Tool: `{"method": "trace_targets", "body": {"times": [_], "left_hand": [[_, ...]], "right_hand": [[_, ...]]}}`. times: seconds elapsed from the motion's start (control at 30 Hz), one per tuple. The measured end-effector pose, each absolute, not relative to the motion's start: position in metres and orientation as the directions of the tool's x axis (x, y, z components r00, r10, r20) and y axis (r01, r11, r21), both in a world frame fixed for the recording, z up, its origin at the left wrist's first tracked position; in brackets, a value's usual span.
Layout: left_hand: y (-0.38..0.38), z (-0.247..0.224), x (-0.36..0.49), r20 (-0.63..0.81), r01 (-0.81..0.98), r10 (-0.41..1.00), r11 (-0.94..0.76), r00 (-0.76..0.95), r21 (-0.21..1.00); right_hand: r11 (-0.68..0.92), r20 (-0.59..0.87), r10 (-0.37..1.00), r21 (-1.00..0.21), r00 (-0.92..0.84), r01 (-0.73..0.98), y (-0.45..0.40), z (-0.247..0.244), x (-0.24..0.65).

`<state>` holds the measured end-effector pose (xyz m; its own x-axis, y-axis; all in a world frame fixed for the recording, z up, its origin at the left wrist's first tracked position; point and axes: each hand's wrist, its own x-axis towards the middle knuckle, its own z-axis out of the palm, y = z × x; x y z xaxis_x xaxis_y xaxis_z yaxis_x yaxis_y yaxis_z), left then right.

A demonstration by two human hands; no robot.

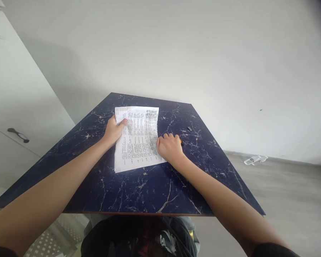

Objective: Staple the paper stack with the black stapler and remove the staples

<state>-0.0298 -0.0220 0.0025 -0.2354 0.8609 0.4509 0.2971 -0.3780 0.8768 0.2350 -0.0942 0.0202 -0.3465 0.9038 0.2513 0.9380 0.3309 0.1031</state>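
Several printed sheets of paper (136,142), stacked and slightly curled, are held over the dark blue marbled table. My left hand (114,129) grips their left edge, with its thumb on top of the print. At their lower right edge, my right hand (169,147) is closed, knuckles up and touching the paper. A small orange and black thing (181,142) shows just past its fingers. Most of that thing is hidden, and I cannot tell whether the hand holds it or it lies on the table.
A small dark piece (189,128) lies on the table (144,192) beyond my right hand. The table's far edge is near a pale wall (163,46). A white cabinet (21,107) with a dark handle stands at left. Crumpled clear plastic (255,160) lies on the floor at right.
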Motion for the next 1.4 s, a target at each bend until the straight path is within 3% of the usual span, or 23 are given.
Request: {"method": "trace_targets", "body": {"times": [0.1,0.23,0.3,0.4,0.5,0.57,0.63,0.77,1.0,1.2,1.4], "left_hand": [[-0.022,0.003,-0.031,0.450,0.323,0.865,-0.370,-0.223,0.871],[-0.019,0.002,-0.034,0.468,0.388,0.866,-0.376,-0.175,0.842],[-0.016,0.000,-0.037,0.471,0.434,0.869,-0.371,-0.149,0.821],[-0.009,-0.006,-0.044,0.467,0.513,0.877,-0.351,-0.113,0.783],[-0.004,-0.013,-0.051,0.428,0.606,0.899,-0.289,-0.094,0.741],[-0.002,-0.017,-0.055,0.415,0.687,0.901,-0.221,-0.128,0.692],[-0.002,-0.019,-0.056,0.413,0.755,0.891,-0.136,-0.190,0.641],[-0.005,-0.018,-0.054,0.370,0.810,0.900,-0.032,-0.232,0.585],[-0.013,-0.007,-0.047,0.386,0.789,0.866,0.015,-0.318,0.615],[-0.016,0.001,-0.040,0.330,0.787,0.864,0.115,-0.380,0.606],[-0.019,0.006,-0.030,0.268,0.825,0.899,0.154,-0.345,0.543]], "right_hand": [[0.340,0.204,0.920,0.009,-0.335,0.940,-0.088,0.028,0.242],[0.434,0.038,0.890,-0.375,-0.454,0.819,-0.076,0.048,0.277],[0.531,0.019,0.804,-0.473,-0.594,0.703,-0.072,0.055,0.296],[0.571,-0.040,0.761,-0.434,-0.648,0.697,-0.066,0.057,0.317],[0.439,0.019,0.888,-0.328,-0.459,0.837,-0.060,0.057,0.325],[0.333,0.132,0.943,-0.352,-0.306,0.875,-0.059,0.058,0.323],[0.283,0.175,0.958,-0.461,-0.227,0.841,-0.061,0.061,0.313],[0.274,0.047,0.946,-0.641,-0.320,0.717,-0.065,0.058,0.267],[0.439,0.051,0.876,-0.495,-0.479,0.750,-0.066,0.036,0.207],[0.306,0.010,0.935,-0.532,-0.355,0.790,-0.131,0.031,0.273],[0.098,0.043,0.995,-0.496,-0.088,0.863,-0.178,0.026,0.363]]}}
